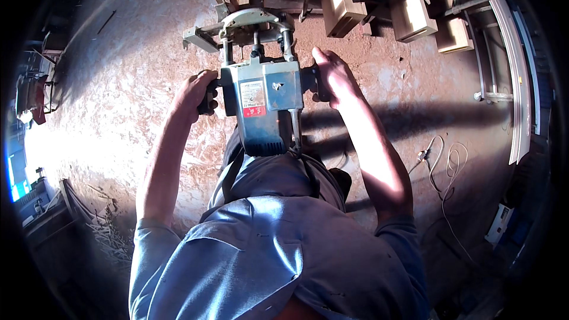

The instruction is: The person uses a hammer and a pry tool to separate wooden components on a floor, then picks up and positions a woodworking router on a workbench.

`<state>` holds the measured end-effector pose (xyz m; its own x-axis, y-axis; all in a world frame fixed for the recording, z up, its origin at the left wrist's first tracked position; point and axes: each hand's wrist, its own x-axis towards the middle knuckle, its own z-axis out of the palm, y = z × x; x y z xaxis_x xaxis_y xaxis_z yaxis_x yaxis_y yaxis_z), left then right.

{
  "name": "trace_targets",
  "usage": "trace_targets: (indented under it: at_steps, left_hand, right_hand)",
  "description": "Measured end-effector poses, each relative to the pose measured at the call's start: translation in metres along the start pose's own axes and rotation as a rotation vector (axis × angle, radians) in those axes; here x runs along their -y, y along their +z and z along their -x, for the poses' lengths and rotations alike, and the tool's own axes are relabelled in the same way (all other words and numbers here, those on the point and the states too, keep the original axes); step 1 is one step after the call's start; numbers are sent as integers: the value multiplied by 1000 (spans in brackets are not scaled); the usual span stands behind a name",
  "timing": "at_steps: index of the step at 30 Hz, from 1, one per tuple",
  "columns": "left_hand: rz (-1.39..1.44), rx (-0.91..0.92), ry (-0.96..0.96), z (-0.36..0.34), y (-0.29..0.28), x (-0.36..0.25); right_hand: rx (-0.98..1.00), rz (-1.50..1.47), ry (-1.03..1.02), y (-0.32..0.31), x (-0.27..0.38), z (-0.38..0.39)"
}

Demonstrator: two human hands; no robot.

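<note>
- Head view: the reddish, pale-streaked floor (130, 71) takes up most of the background, brightly lit at left and crossed by dark shadow bands at right.
- The person's blue-grey clothing (255, 249) fills the lower middle, with both bare forearms reaching up and forward on either side.
- Several notched wooden pieces (341, 6) stand in a row across the upper right, with metal bars among them.
- The blue power tool (264, 133) is at upper centre, in front of the person's waist and between the hands; two metal columns join its body to a curved silver base (252, 19) at the far end. Whether that base touches the wood beyond cannot be told.
- Long pale strips (515, 71) run down the right side, bent by the lens.
- Thin scraps (109, 231) lie heaped at lower left.
- A loosely looped pale cable (442, 198) lies on the floor at right, well apart from the tool.
- The left hand (194, 95) is closed around the left handle (211, 96).
- The right hand (338, 80) is wrapped around the right handle (320, 85), so the tool is held from both sides.
- A red label (255, 111) marks the tool's body.
</note>
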<state>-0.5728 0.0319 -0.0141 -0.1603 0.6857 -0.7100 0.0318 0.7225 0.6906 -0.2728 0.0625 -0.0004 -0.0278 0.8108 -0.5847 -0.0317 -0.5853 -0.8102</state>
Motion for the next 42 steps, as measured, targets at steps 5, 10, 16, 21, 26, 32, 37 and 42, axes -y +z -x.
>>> trace_targets:
  at_steps: [5,10,16,21,26,32,37,42]
  left_hand:
    - [6,17,31,0,0,-1]
    - [18,28,22,0,0,-4]
    - [-4,33,64,7,-1,-2]
    - [1,26,62,12,0,-5]
    - [8,5,50,15,1,-7]
    - [4,1,43,16,1,-8]
    - [8,3,47,16,1,-8]
    - [7,1,38,18,2,-10]
  right_hand:
    - [16,-13,-16,-2,1,-1]
    - [32,-41,-33,-5,1,-5]
    - [46,-53,-39,-4,-2,0]
    - [31,-17,-37,-4,4,6]
    - [8,38,-30,-4,10,12]
    - [28,17,-33,-6,7,8]
    - [30,5,-36,-7,5,6]
    - [38,27,-33,-8,7,7]
